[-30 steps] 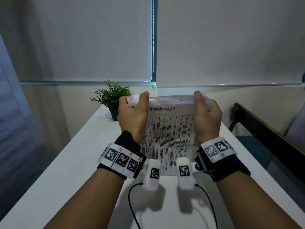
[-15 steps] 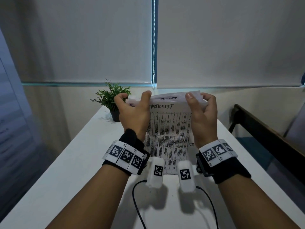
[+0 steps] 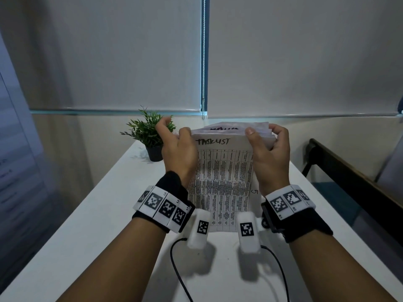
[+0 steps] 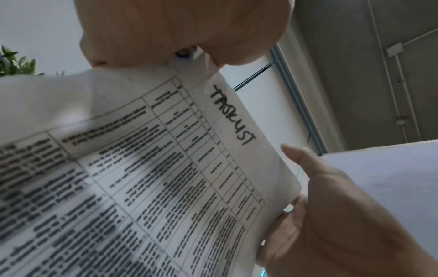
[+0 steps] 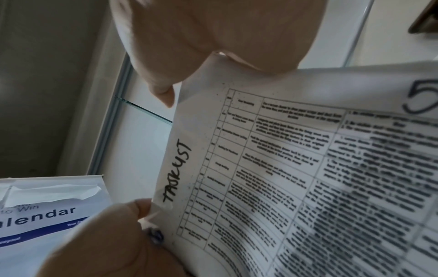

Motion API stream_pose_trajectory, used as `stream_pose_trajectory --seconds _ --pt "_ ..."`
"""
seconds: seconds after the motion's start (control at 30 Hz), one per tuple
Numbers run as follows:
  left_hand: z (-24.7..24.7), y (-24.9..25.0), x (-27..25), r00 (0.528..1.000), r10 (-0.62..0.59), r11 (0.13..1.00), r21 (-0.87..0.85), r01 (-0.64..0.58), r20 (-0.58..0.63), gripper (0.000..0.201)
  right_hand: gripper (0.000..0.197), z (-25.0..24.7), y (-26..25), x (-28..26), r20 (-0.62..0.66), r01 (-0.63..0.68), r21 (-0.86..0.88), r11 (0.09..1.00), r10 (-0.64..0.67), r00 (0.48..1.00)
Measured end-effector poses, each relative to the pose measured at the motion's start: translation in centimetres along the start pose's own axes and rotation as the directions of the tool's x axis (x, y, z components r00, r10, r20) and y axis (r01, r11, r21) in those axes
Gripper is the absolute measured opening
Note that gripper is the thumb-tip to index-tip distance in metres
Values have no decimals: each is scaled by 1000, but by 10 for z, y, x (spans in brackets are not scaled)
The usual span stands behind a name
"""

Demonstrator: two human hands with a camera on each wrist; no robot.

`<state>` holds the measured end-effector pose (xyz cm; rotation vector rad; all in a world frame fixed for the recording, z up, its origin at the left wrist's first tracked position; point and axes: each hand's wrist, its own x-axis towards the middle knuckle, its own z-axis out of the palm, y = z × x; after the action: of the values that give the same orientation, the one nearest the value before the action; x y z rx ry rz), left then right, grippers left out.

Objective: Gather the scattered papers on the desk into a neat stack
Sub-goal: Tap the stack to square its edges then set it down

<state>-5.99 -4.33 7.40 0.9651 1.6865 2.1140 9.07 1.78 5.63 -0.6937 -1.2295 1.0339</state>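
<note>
A stack of papers [image 3: 224,182] stands upright on the white desk [image 3: 87,236], its lower edge on the desk top. The front sheet [image 4: 166,168] carries a printed table, the handwritten heading "TASKLIST" and a "5" [image 5: 419,97]. My left hand [image 3: 178,149] pinches the top left corner, thumb on the front. My right hand [image 3: 268,149] grips the top right corner, thumb in front and fingers behind. Both hands show in each wrist view, the left hand [image 4: 180,28] and the right hand [image 5: 225,33] at the top. A back sheet printed "Calendar" [image 5: 47,211] stands apart behind the front one.
A small potted plant [image 3: 150,136] sits at the desk's far left, just behind my left hand. A dark wooden bench [image 3: 349,175] runs along the right. Two black cables [image 3: 176,269] trail over the near desk. Roller blinds with a bead chain [image 3: 203,62] hang behind.
The sheets' top edges have fanned apart. My right fingers have wrapped behind the right corner, and my left index finger has lifted off the top edge. The stack still stands on the desk.
</note>
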Motion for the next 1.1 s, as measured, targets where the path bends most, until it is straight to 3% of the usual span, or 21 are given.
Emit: stream_pose_trajectory --seconds 0.13,0.3,0.4,0.47,0.63,0.77,0.83,0.93,1.0,1.1 --pt "-8 0 5 995 70 997 21 -72 68 41 59 -16 4 9 136 47 -94 994 -34 990" --pt "-14 5 8 964 208 967 114 -228 163 50 52 -23 0 19 112 96 -144 985 -80 991" --pt "-15 6 11 932 321 929 137 -344 166 42 50 -24 -5 17 113 125 -106 986 -112 987" --pt "-18 1 10 927 339 926 119 -359 160 42 53 -29 -3 15 139 116 -103 988 -101 985" --pt "-29 -27 0 954 212 973 49 -227 212 70 54 -41 31 7 215 -63 -173 983 100 972" --pt "-32 -30 5 947 126 990 25 -140 295 81 26 -39 39 8 209 -26 -236 971 77 975" --pt "-32 -24 9 954 82 996 9 -89 290 77 30 -36 35 11 214 5 -213 977 42 976" --pt "-37 -32 16 962 -20 1000 22 15 271 49 30 -38 36 15 222 17 -159 987 19 975" --pt "-40 -49 13 933 -122 991 94 96 338 31 27 -43 43 12 224 -35 -171 985 73 972" --pt "-45 -75 -4 889 -202 975 170 143 411 34 31 -51 61 1 247 -120 -226 967 176 953"
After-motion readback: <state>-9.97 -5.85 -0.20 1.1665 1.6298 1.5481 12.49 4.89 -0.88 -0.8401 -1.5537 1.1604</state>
